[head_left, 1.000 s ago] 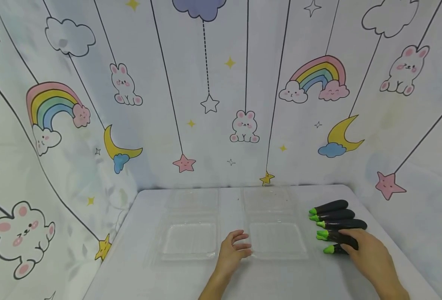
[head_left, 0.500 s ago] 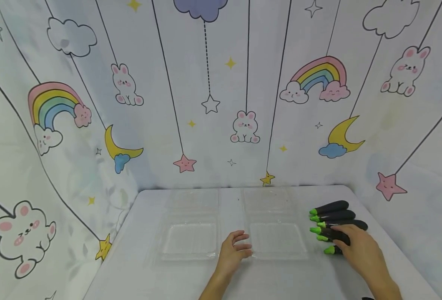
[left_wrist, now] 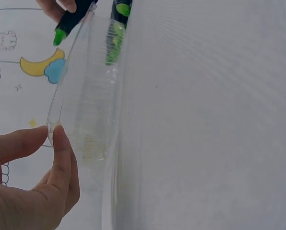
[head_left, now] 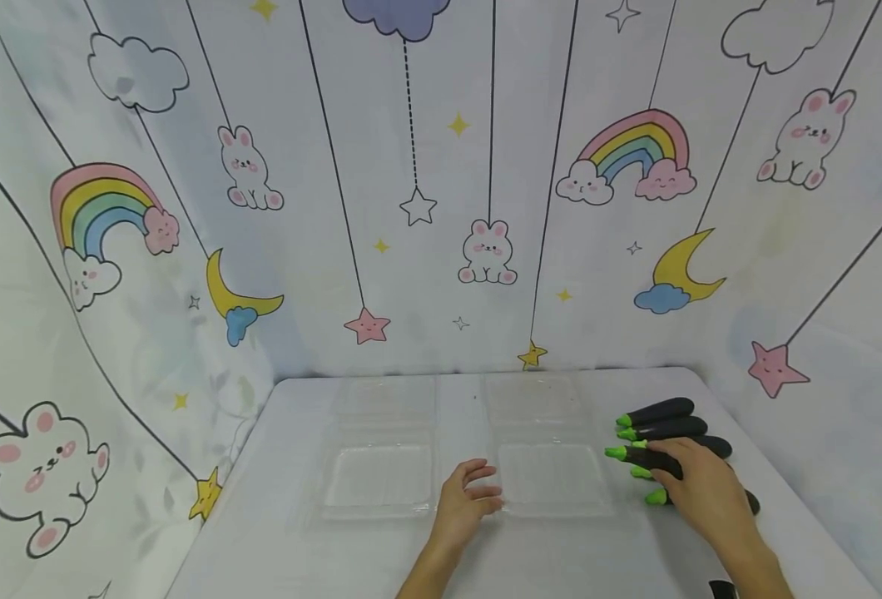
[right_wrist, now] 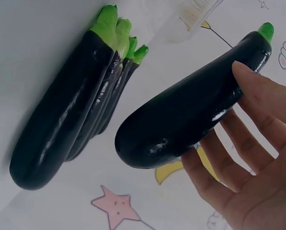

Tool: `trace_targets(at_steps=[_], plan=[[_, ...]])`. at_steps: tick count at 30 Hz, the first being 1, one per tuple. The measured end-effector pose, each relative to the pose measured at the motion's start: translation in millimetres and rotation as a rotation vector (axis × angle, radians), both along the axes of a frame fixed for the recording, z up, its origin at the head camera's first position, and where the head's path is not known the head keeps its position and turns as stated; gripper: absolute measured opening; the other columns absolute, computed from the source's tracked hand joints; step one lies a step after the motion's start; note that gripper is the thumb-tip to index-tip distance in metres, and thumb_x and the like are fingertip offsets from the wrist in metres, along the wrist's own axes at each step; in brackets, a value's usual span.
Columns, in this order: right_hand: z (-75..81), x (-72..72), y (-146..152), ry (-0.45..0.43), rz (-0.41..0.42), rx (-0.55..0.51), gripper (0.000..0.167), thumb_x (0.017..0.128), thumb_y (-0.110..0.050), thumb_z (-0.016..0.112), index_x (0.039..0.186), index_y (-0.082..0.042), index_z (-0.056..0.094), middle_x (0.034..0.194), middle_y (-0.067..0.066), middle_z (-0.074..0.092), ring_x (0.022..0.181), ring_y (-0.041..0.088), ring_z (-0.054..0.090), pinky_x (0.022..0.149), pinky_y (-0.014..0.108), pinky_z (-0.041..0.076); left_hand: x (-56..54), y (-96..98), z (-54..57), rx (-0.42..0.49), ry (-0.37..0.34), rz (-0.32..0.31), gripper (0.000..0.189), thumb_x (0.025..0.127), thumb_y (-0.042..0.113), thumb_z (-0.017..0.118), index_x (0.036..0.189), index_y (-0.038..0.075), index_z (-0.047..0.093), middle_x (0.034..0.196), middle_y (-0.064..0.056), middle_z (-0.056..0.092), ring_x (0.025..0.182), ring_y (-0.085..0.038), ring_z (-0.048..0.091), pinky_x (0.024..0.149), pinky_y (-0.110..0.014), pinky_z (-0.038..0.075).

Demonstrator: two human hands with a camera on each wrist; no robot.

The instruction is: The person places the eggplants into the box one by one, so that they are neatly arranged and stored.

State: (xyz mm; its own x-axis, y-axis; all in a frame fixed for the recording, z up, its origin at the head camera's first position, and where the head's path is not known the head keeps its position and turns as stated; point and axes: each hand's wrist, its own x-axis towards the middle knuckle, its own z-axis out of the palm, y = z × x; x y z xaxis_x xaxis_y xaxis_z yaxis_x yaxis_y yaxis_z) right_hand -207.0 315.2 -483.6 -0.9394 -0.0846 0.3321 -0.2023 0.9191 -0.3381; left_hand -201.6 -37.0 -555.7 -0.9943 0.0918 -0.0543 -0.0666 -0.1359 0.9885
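My right hand [head_left: 703,491] grips a dark eggplant [right_wrist: 181,108] with a green stem, thumb on one side and fingers on the other. It is held up over the other eggplants [head_left: 666,428], its stem pointing left toward the containers. In the right wrist view the lying eggplants [right_wrist: 61,110] are lined up side by side with stems together. My left hand [head_left: 467,503] pinches the left rim of the near right clear plastic container [head_left: 553,482] between thumb and fingers, as the left wrist view shows at the container's edge [left_wrist: 54,110].
A second clear container [head_left: 379,482] stands left of my left hand. Flat clear lids [head_left: 534,401] extend behind both containers on the white table [head_left: 261,499]. A patterned cloth [head_left: 411,274] with rabbits, stars and rainbows rises behind the table and along its sides.
My right hand has lifted one eggplant out of the row and carried it left and slightly up. The left hand has stayed at the container's rim.
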Motion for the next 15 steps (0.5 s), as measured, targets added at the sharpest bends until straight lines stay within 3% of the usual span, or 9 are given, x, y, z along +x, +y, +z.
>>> trace_targets(at_steps=[9, 15], plan=[[-0.2, -7.8, -8.2, -0.021, 0.002, 0.006, 0.043, 0.082, -0.009, 0.086, 0.123, -0.003, 0.074, 0.126, 0.025, 0.067, 0.113, 0.052, 0.062, 0.085, 0.067, 0.051, 0.5, -0.4, 0.2, -0.013, 0.001, -0.005, 0.066, 0.084, -0.011, 0.076, 0.143, -0.006, 0.048, 0.137, -0.020, 0.061, 0.108, -0.027, 0.070, 0.085, -0.032, 0.061], [-1.6, -11.4, -16.7, 0.011, 0.021, -0.001, 0.042, 0.082, -0.007, 0.086, 0.123, -0.003, 0.074, 0.125, 0.024, 0.068, 0.115, 0.051, 0.062, 0.090, 0.067, 0.050, 1.1, -0.8, 1.7, -0.015, -0.003, -0.009, 0.065, 0.085, -0.011, 0.076, 0.144, -0.006, 0.048, 0.137, -0.019, 0.061, 0.107, -0.025, 0.069, 0.084, -0.032, 0.061]])
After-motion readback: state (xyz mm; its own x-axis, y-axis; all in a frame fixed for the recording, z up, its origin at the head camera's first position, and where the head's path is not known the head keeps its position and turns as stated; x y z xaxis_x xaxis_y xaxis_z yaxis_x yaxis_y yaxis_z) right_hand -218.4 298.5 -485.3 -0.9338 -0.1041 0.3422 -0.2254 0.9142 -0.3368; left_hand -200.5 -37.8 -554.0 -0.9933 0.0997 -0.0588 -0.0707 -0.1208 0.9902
